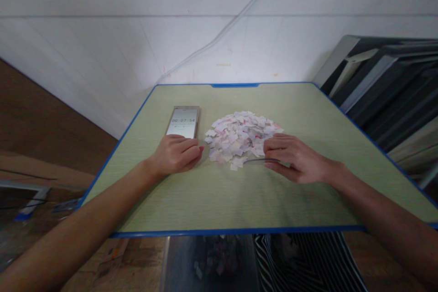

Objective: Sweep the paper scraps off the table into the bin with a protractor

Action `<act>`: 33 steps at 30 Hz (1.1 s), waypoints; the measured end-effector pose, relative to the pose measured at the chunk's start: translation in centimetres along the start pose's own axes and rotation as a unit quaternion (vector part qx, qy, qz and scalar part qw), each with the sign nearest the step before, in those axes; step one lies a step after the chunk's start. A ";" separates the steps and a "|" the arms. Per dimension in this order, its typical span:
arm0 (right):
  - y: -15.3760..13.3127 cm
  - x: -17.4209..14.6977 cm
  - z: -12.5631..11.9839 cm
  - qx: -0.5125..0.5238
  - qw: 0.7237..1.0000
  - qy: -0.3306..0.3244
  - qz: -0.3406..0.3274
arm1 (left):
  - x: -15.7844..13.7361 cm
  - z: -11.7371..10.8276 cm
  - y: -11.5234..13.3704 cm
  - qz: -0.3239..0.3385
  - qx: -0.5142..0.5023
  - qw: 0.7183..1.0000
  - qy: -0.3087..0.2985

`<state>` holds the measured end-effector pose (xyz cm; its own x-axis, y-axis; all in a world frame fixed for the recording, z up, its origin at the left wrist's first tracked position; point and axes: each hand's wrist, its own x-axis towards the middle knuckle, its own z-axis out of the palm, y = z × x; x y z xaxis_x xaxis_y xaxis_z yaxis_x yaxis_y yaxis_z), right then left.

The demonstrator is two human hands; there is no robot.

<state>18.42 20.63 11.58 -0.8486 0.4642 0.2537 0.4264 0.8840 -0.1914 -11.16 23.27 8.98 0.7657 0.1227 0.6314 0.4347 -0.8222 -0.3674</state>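
A heap of small torn paper pieces [241,134], white and pale pink, lies in the middle of the light green tabletop [205,200]. At its right edge, my right hand [290,157] pinches slim dark tweezers [255,160], held almost level. Their tip reaches the paper at the heap's near edge. My left hand [179,153] rests curled on the table, left of the heap; the inside of its closed fingers is hidden. Just beyond it lies a phone [183,121] with a running timer on its screen, its lower end partly covered by that hand.
A blue rim [239,231] borders the table, which stands against a white wall [191,41]. Dark flat panels [386,77] lean at the right. Below the front edge are a dark surface with paper scraps [215,260] and striped cloth [308,260].
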 end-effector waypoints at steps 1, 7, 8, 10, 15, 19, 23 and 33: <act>0.0 0.0 0.0 0.017 1.000 -0.001 -0.004 | 0.1 0.0 0.0 0.000 -0.001 1.000 0.000; 0.0 0.0 0.1 0.028 1.000 0.005 0.008 | 0.3 -0.1 0.1 -0.001 -0.003 1.000 0.000; 0.0 0.0 0.2 0.035 0.999 0.000 0.004 | 0.3 0.0 0.1 -0.002 -0.003 1.000 -0.002; -0.2 0.1 0.2 0.057 0.998 -0.012 -0.008 | 0.2 0.0 0.0 -0.002 -0.002 1.000 -0.003; -0.7 0.2 0.0 0.094 0.995 -0.021 -0.025 | 0.1 0.1 0.1 0.000 -0.001 1.000 -0.004; -0.8 0.2 0.0 0.085 0.996 -0.013 -0.021 | 0.2 0.0 0.0 0.001 0.004 1.000 -0.004; -0.5 0.1 0.3 0.017 1.000 -0.003 0.017 | 0.2 0.0 0.0 0.003 -0.001 1.000 -0.009; -1.0 0.2 0.4 0.061 0.998 -0.030 -0.013 | 0.3 -0.1 0.1 0.002 -0.008 1.000 -0.010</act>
<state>17.69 19.79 11.48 -0.8776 0.4344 0.2026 0.3663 0.8804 -0.3013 -10.92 23.16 9.15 0.7763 0.1299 0.6169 0.4243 -0.8314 -0.3589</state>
